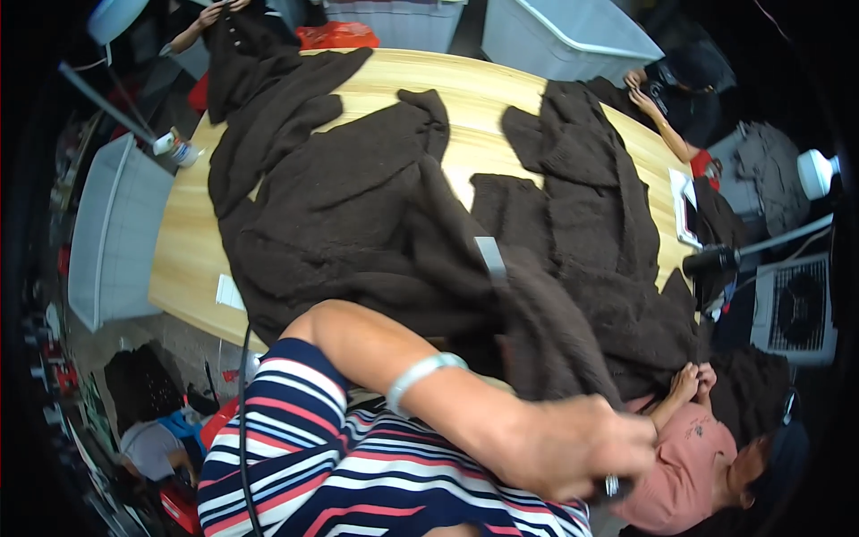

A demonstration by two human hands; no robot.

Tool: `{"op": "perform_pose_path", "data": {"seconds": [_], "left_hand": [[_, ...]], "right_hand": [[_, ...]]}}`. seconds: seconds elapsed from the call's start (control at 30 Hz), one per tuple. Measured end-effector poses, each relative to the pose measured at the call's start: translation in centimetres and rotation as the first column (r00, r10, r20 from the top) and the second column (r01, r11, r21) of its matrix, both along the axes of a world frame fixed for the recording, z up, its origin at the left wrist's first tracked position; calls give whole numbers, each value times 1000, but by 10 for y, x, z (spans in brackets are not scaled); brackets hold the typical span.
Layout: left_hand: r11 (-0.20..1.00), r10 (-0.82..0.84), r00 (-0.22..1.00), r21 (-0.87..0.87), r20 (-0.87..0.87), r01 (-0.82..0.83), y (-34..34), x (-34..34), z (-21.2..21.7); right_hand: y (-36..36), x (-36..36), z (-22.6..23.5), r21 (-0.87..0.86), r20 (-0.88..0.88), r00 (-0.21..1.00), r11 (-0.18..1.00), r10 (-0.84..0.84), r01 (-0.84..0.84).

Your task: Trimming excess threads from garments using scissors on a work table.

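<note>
My left arm, in a striped sleeve with a pale bangle (425, 380) at the wrist, reaches across to the right. My left hand (577, 447) is closed on the end of a dark brown knitted garment (340, 192), blurred by motion. A taut length of the knit runs from the table to this hand. On that length sits a small pale label (490, 258). Something small and shiny shows at the fingers, too blurred to name. Most of the garment lies spread over the left and middle of the table. My right hand is not in view.
More dark knitwear (591, 188) covers the right half of the wooden table (188, 259). Co-workers handle garments at the far left, far right and near right, where one wears a pink top (684, 456). Grey bins (121, 233) and a lamp (761, 255) flank the table.
</note>
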State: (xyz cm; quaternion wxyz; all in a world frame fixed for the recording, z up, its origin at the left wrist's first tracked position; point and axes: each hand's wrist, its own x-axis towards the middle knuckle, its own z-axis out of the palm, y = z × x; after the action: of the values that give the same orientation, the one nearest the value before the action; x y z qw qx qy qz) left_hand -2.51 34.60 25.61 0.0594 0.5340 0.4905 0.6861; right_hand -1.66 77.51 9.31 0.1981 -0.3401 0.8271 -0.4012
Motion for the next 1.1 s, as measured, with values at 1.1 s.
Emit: {"op": "perform_pose_path", "data": {"seconds": [1.1], "left_hand": [[477, 681, -411, 59, 606, 877, -285, 480, -100]], "right_hand": [[-211, -84, -113, 273, 745, 327, 713, -582, 646]]}}
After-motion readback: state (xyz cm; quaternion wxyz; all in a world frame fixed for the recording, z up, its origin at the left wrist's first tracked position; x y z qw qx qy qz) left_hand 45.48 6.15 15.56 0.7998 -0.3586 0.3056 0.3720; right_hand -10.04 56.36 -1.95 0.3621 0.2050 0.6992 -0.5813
